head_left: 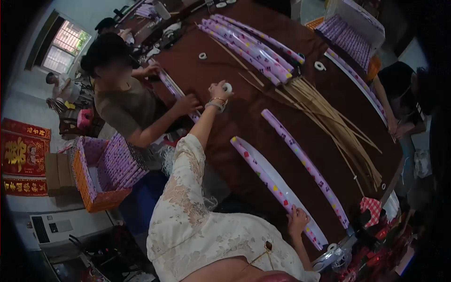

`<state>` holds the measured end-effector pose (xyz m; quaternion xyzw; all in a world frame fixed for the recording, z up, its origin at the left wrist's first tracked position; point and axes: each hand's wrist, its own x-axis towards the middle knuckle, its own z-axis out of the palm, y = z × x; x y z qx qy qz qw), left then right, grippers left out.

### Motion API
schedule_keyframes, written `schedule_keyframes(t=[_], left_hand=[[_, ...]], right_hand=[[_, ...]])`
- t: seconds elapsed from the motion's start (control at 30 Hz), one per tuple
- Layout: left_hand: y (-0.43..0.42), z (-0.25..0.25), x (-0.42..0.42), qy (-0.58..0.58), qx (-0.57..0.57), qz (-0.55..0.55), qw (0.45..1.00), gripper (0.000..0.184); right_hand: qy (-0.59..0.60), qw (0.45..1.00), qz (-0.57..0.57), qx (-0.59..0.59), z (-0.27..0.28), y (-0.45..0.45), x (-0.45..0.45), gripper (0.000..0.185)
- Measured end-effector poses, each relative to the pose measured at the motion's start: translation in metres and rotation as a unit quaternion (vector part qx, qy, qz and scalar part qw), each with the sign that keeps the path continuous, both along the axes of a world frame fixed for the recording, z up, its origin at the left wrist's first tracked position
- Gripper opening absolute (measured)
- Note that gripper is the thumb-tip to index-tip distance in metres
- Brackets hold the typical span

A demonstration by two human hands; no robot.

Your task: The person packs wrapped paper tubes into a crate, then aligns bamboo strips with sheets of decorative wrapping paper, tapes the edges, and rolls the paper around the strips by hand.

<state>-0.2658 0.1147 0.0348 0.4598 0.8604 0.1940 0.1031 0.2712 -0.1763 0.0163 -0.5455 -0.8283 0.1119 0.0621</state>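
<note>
My left hand [218, 91], with bangles at the wrist, is stretched out over the brown table, its fingers closed on a white tape roll [228, 88]. My right hand [298, 220] grips the near end of a long purple patterned sheet [268, 177], which is partly curled, with its pale inner side showing. Beside that sheet lies a narrower rolled purple strip [305, 162], touched by neither hand.
A co-worker [127, 94] at the left handles another purple strip [174, 84]; a second person [399, 94] works at the right. Purple rolls [253, 49] and thin wooden sticks [329, 122] lie across the table [225, 117]. An orange basket [94, 190] stands at the left.
</note>
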Motion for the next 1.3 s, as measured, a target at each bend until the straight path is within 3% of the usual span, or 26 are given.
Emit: schedule_keyframes(t=[0.1, 0.17, 0.23, 0.3, 0.37, 0.43, 0.57, 0.6, 0.67, 0.73, 0.77, 0.87, 0.9, 0.93, 0.97, 1.0, 1.03, 1.13, 1.17, 1.2, 1.27, 1.3], left_hand=[[0.023, 0.013, -0.055, -0.075, -0.044, 0.111, 0.99, 0.078], [0.043, -0.03, -0.103, -0.057, 0.016, 0.041, 0.997, 0.082], [0.054, -0.044, -0.108, -0.051, 0.027, 0.046, 0.997, 0.076], [0.059, -0.059, -0.118, -0.272, 0.281, 0.085, 0.916, 0.062], [0.064, -0.029, -0.095, -0.475, 0.424, 0.105, 0.764, 0.05], [0.067, -0.008, -0.071, -0.306, 0.425, 0.056, 0.85, 0.047], [0.086, 0.011, -0.03, -0.165, 0.37, 0.094, 0.909, 0.069], [0.088, 0.016, -0.022, -0.229, 0.346, 0.125, 0.901, 0.087], [0.103, 0.006, -0.021, -0.251, 0.242, 0.195, 0.917, 0.097], [0.118, -0.011, -0.034, -0.215, 0.209, 0.233, 0.925, 0.104], [0.124, -0.014, -0.042, -0.182, 0.23, 0.244, 0.924, 0.103], [0.132, -0.023, -0.073, -0.149, 0.265, 0.257, 0.917, 0.098], [0.14, -0.033, -0.092, -0.088, 0.248, 0.238, 0.935, 0.093], [0.146, -0.04, -0.109, -0.027, 0.231, 0.216, 0.948, 0.088], [0.144, -0.033, -0.118, -0.026, 0.185, 0.201, 0.962, 0.076], [0.146, -0.027, -0.121, -0.027, 0.182, 0.201, 0.962, 0.076], [0.149, -0.029, -0.126, 0.0, 0.181, 0.158, 0.971, 0.069], [0.159, -0.017, -0.127, 0.055, 0.169, 0.073, 0.981, 0.056], [0.163, -0.016, -0.126, 0.085, 0.158, 0.031, 0.983, 0.049], [0.169, -0.021, -0.13, 0.082, 0.157, 0.026, 0.984, 0.049], [0.18, -0.037, -0.144, 0.166, 0.108, -0.09, 0.976, 0.049], [0.184, -0.039, -0.147, 0.109, 0.092, -0.098, 0.985, 0.045]], right_hand=[[-0.006, 1.0, -0.012, 0.01, -0.005, -0.002, 0.0, 0.058], [-0.032, 0.999, -0.01, -0.006, -0.009, -0.002, 0.0, 0.057], [-0.044, 0.999, -0.015, 0.003, -0.016, -0.001, 0.0, 0.057], [-0.065, 0.998, -0.016, -0.004, -0.015, -0.006, 0.004, 0.057], [-0.041, 0.999, -0.009, 0.014, -0.009, -0.001, -0.001, 0.06], [-0.049, 0.999, -0.011, -0.004, -0.005, -0.002, -0.002, 0.059], [-0.06, 0.998, -0.008, -0.016, 0.005, 0.001, -0.006, 0.06], [-0.06, 0.998, -0.006, -0.019, 0.006, 0.002, -0.005, 0.06], [-0.062, 0.998, 0.002, -0.024, 0.008, 0.004, -0.006, 0.06], [-0.082, 0.996, -0.021, -0.024, 0.008, 0.004, -0.008, 0.058], [-0.101, 0.992, -0.055, -0.051, 0.004, 0.001, -0.008, 0.045], [-0.126, 0.99, -0.046, -0.033, -0.006, -0.002, -0.005, 0.034], [-0.117, 0.989, -0.059, -0.07, -0.002, -0.001, -0.007, 0.031], [-0.118, 0.989, -0.057, -0.072, -0.002, 0.001, -0.007, 0.031], [-0.121, 0.99, -0.053, -0.05, -0.003, 0.0, -0.007, 0.032], [-0.125, 0.99, -0.049, -0.029, -0.004, -0.003, -0.006, 0.033], [-0.105, 0.985, -0.09, -0.099, -0.009, -0.008, -0.004, 0.029], [-0.096, 0.983, -0.092, -0.126, -0.004, -0.007, -0.003, 0.026], [-0.047, 0.974, -0.122, -0.182, 0.005, -0.001, -0.007, 0.024], [-0.049, 0.974, -0.127, -0.183, 0.003, 0.0, -0.008, 0.024], [-0.084, 0.983, -0.084, -0.142, 0.0, -0.002, -0.006, 0.023], [-0.086, 0.982, -0.089, -0.142, 0.0, -0.002, -0.006, 0.023]])
